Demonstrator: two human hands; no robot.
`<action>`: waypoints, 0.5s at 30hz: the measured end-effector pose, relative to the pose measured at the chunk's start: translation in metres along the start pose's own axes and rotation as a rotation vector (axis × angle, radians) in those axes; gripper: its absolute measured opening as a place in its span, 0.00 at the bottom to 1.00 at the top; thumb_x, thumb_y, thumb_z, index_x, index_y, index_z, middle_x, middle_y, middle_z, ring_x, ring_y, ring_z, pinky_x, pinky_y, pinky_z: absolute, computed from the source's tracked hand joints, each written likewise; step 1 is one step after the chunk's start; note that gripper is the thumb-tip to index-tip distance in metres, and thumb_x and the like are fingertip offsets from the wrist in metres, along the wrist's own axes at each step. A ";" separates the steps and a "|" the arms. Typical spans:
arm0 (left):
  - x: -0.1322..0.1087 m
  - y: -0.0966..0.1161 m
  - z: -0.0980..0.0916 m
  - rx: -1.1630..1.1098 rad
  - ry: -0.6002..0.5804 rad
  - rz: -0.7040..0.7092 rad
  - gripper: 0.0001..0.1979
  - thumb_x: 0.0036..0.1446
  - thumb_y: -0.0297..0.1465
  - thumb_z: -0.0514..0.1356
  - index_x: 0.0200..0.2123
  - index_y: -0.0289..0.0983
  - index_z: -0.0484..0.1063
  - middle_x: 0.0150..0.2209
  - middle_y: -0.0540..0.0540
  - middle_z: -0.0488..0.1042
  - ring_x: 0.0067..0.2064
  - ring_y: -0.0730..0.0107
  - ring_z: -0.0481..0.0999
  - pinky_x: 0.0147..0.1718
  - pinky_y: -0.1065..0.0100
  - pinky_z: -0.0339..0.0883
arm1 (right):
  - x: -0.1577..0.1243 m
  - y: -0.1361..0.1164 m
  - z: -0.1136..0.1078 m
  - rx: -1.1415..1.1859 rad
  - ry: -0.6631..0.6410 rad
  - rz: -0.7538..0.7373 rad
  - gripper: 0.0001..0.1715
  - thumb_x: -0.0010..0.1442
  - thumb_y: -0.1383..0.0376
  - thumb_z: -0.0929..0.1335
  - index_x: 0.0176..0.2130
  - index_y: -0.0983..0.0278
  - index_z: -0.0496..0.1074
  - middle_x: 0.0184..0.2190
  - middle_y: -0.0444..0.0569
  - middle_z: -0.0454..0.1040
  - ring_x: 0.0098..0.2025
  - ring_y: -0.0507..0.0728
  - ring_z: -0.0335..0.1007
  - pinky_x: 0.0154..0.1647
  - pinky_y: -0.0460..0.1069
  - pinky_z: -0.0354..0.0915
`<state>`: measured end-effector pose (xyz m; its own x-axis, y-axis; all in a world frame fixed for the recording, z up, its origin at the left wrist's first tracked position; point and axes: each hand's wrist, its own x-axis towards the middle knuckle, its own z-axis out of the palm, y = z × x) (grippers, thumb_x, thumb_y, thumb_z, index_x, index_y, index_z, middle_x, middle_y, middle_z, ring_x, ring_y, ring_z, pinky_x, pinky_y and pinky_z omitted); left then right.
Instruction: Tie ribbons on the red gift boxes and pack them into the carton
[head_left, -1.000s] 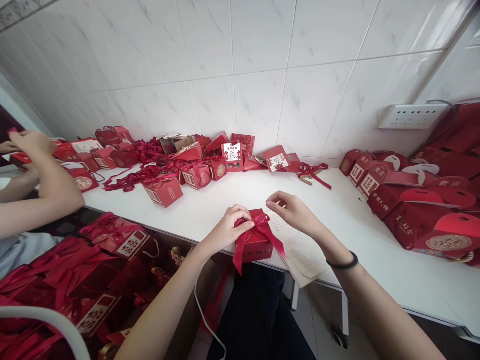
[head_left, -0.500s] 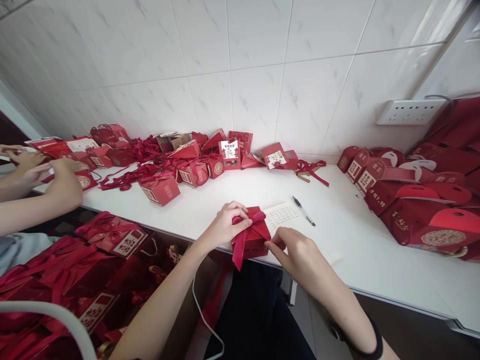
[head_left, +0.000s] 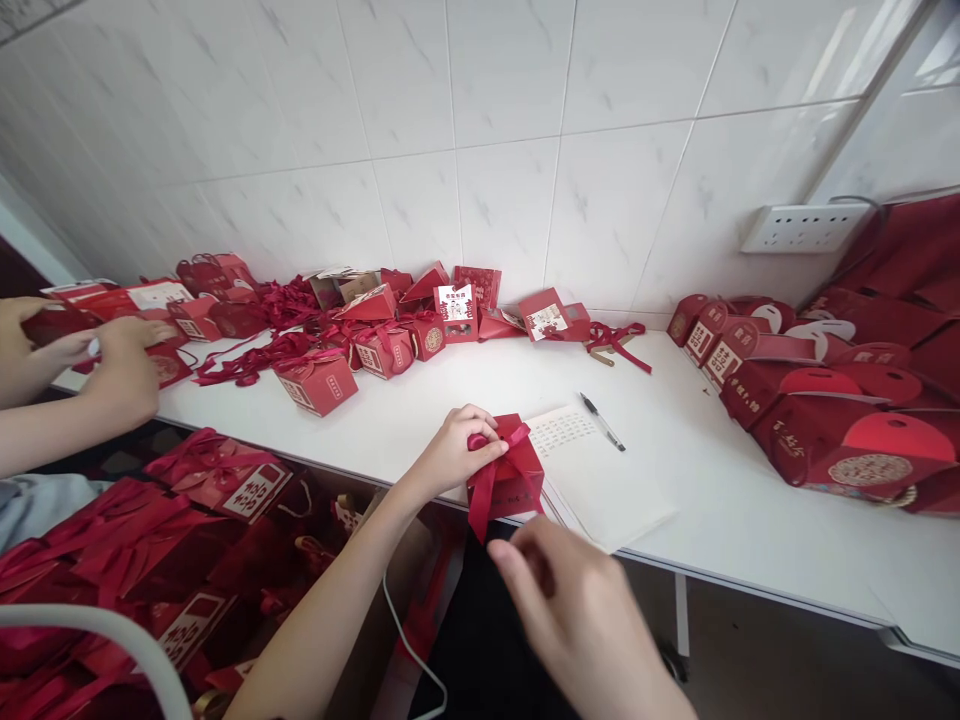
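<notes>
A small red gift box tied with a red ribbon stands at the near edge of the white table. My left hand pinches the ribbon loop on top of the box, fingers closed. My right hand is off the table, below and in front of the box, fingers curled; whether it holds a ribbon end I cannot make out. A sheet of paper lies to the right of the box, with a black pen at its far corner.
Several red gift boxes and loose ribbons lie along the tiled wall. Larger red bags fill the right side. Another person's hands handle a red box at the left. More red boxes are piled below the table.
My right hand has moved from above the box down past its right side to below the table edge, uncovering the paper and pen. My left hand stays on the ribbon loop.
</notes>
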<state>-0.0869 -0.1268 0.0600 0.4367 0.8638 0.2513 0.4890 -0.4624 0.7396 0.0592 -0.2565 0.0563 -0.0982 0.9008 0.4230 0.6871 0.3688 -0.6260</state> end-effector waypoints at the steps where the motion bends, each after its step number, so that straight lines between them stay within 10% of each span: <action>1: 0.000 0.000 0.000 0.000 0.004 0.006 0.09 0.52 0.35 0.60 0.24 0.38 0.71 0.41 0.45 0.70 0.47 0.62 0.68 0.52 0.59 0.60 | 0.002 -0.001 0.010 0.028 -0.108 0.060 0.21 0.66 0.52 0.58 0.27 0.61 0.63 0.18 0.46 0.66 0.18 0.55 0.62 0.19 0.48 0.53; 6: -0.002 0.001 0.000 -0.005 0.012 0.017 0.08 0.53 0.36 0.60 0.26 0.38 0.71 0.41 0.45 0.70 0.47 0.63 0.68 0.51 0.60 0.61 | 0.020 0.009 0.050 0.254 -0.254 0.270 0.20 0.66 0.58 0.57 0.24 0.61 0.56 0.19 0.46 0.68 0.18 0.54 0.64 0.20 0.46 0.54; 15: 0.000 -0.003 0.001 -0.020 0.013 0.014 0.09 0.53 0.35 0.60 0.25 0.38 0.71 0.42 0.46 0.69 0.48 0.63 0.68 0.52 0.59 0.60 | 0.015 -0.001 0.060 0.414 -0.259 0.231 0.16 0.64 0.60 0.56 0.25 0.60 0.52 0.15 0.42 0.63 0.14 0.52 0.59 0.17 0.45 0.52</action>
<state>-0.0871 -0.1258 0.0573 0.4333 0.8600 0.2696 0.4675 -0.4702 0.7485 0.0142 -0.2295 0.0243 -0.1887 0.9768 0.1011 0.3755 0.1668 -0.9117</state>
